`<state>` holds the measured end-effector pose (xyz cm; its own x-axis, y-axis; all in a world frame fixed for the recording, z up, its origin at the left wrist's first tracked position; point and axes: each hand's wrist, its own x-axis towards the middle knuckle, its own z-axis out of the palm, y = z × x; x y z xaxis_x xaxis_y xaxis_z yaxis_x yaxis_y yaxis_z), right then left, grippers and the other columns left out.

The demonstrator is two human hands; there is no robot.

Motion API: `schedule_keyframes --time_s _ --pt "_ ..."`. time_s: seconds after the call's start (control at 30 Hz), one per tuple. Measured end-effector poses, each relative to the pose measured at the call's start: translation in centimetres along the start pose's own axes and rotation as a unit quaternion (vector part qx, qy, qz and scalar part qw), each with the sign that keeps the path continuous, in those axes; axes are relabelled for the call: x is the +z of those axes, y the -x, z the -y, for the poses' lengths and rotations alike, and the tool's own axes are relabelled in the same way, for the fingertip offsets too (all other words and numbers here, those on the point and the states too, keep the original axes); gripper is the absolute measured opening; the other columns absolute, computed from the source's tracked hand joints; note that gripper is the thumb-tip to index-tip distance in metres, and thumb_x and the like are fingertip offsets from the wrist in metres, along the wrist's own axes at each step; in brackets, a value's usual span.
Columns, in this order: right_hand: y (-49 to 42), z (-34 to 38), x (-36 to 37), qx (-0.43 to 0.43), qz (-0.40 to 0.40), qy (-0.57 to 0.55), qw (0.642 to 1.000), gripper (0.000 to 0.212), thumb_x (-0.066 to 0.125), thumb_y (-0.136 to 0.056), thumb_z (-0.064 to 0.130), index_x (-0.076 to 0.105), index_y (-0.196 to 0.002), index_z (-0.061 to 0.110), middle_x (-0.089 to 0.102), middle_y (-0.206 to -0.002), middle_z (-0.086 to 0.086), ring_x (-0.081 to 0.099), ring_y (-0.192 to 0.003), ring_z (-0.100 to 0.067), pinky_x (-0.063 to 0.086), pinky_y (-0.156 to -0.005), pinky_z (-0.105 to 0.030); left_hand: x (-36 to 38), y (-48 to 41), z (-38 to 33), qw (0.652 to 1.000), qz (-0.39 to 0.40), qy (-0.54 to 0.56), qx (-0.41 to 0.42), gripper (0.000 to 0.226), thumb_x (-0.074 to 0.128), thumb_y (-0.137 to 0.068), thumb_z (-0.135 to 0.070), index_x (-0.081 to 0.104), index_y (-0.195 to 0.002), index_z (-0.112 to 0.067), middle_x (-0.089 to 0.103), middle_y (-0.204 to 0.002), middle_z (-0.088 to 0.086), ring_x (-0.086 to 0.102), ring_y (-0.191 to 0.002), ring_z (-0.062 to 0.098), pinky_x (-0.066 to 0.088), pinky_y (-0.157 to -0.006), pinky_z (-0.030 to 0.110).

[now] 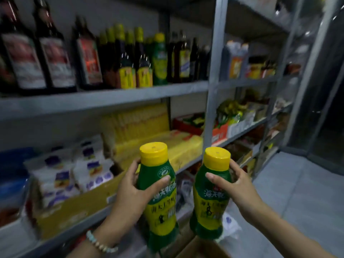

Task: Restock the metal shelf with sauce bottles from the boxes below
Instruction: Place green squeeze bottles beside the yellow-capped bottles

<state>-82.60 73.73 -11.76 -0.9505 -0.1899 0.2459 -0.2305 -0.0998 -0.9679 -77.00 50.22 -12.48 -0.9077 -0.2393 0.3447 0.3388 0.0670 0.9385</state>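
On the far left of the upper tier of the metal shelf (104,98) stand tall dark bottles (24,53) with red-and-white labels; just right of them, dark bottles with yellow caps and labels (128,60); beside those, 1 green bottle with a yellow cap (159,60) already upright on the tier. Below, at left, white packets (74,170) sit in a cardboard tray (74,207); behind it, yellow packages (149,131) are stacked.

The left hand (128,192), a beaded bracelet (100,243) on its wrist, is wrapped around the left sauce bottle (160,198), thumb across the front label, fingers behind; the bottle is upright, green with a yellow cap, held in front of the lower tier. Just beside it, not touching, the right sauce bottle (212,194) of the same kind is gripped by the right hand (238,187), thumb on the front, fingers curled behind the neck. At the bottom edge, under the bottles, a corner of a cardboard box (201,248) shows. Farther right, a 2nd shelf bay holds blurred goods.
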Motion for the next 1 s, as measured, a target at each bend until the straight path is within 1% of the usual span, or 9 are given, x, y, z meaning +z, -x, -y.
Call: schedule_keyframes --time_s 0.1,0.2,0.33,0.43,0.5,0.63,0.77,0.93,1.0 --pt "-1.9 6.7 -2.4 -0.035 -0.011 0.012 0.999 0.048 0.078 -0.057 0.027 0.063 -0.101 0.034 0.074 -0.086 0.014 0.070 -0.079 -0.004 0.055 -0.060 -0.018 3.7 -2.9 -6.8 0.998 0.038 -0.011 0.043 0.057 0.076 -0.058 -0.031 0.056 -0.111 -0.034 0.071 -0.097 -0.020 0.068 -0.091 0.004 0.053 -0.063 0.015" --pt "-4.1 12.1 -4.2 -0.067 -0.027 0.018 0.997 0.044 0.076 -0.057 0.034 0.064 -0.100 0.033 0.073 -0.095 0.010 0.070 -0.085 -0.009 0.054 -0.070 -0.026 6.4 -5.7 -12.3 0.995 0.049 -0.011 0.084 0.054 0.073 -0.063 -0.031 0.056 -0.115 -0.031 0.071 -0.101 -0.015 0.068 -0.091 0.005 0.053 -0.065 0.016" --pt "-8.1 16.7 -6.1 -0.113 -0.024 0.001 0.993 0.041 0.074 -0.061 0.036 0.067 -0.100 0.027 0.075 -0.094 0.004 0.072 -0.084 -0.012 0.055 -0.066 -0.024 8.3 -10.0 -16.6 0.990 0.031 -0.019 0.136 0.053 0.073 -0.062 -0.034 0.058 -0.113 -0.029 0.071 -0.102 -0.011 0.069 -0.092 0.007 0.056 -0.070 0.021" --pt "-12.0 18.6 -6.5 -0.145 -0.009 -0.007 0.989 0.045 0.073 -0.062 0.037 0.067 -0.103 0.021 0.075 -0.097 -0.002 0.072 -0.088 -0.017 0.056 -0.071 -0.028 9.1 -13.6 -17.9 0.987 0.002 -0.030 0.156 0.066 0.074 -0.060 -0.039 0.052 -0.121 -0.024 0.070 -0.108 -0.005 0.069 -0.093 0.011 0.057 -0.075 0.028" --pt "-14.9 19.4 -6.3 -0.165 0.003 -0.018 0.986 0.044 0.073 -0.062 0.037 0.068 -0.103 0.020 0.075 -0.096 -0.003 0.072 -0.089 -0.019 0.057 -0.075 -0.033 9.7 -16.1 -18.4 0.985 -0.019 -0.032 0.171 0.069 0.074 -0.060 -0.038 0.049 -0.123 -0.022 0.070 -0.105 -0.003 0.070 -0.088 0.010 0.058 -0.070 0.024" --pt "-20.6 19.7 -5.5 -0.184 0.035 -0.042 0.981 0.041 0.071 -0.066 0.034 0.067 -0.104 0.017 0.075 -0.097 -0.005 0.072 -0.089 -0.020 0.058 -0.077 -0.032 10.4 -21.4 -19.3 0.980 -0.044 -0.044 0.191 0.057 0.074 -0.062 -0.033 0.049 -0.112 -0.018 0.072 -0.096 0.000 0.072 -0.078 0.012 0.056 -0.061 0.021" --pt "-26.1 19.8 -5.4 -0.187 0.065 -0.045 0.979 0.044 0.072 -0.065 0.039 0.068 -0.103 0.018 0.075 -0.097 -0.005 0.071 -0.091 -0.021 0.057 -0.080 -0.036 10.5 -27.1 -19.9 0.972 -0.084 -0.049 0.215 0.039 0.074 -0.072 -0.024 0.051 -0.103 -0.021 0.071 -0.096 -0.001 0.071 -0.076 0.008 0.054 -0.058 0.018" --pt "-32.6 20.3 -5.8 -0.201 0.106 -0.062 0.972 0.041 0.071 -0.066 0.037 0.068 -0.102 0.016 0.076 -0.092 -0.003 0.072 -0.084 -0.016 0.055 -0.063 -0.021 10.5 -32.7 -19.5 0.956 -0.135 -0.093 0.245 0.049 0.074 -0.074 -0.021 0.049 -0.116 -0.016 0.069 -0.090 -0.010 0.069 -0.076 0.000 0.054 -0.062 0.015" --pt "-35.5 20.2 -5.6 -0.204 0.121 -0.071 0.969 0.037 0.071 -0.067 0.035 0.068 -0.099 0.016 0.076 -0.091 -0.004 0.073 -0.082 -0.015 0.054 -0.061 -0.020 10.4 -34.6 -18.8 0.949 -0.159 -0.109 0.251 0.051 0.075 -0.074 -0.023 0.049 -0.116 -0.015 0.069 -0.089 -0.011 0.068 -0.076 -0.001 0.053 -0.062 0.014"
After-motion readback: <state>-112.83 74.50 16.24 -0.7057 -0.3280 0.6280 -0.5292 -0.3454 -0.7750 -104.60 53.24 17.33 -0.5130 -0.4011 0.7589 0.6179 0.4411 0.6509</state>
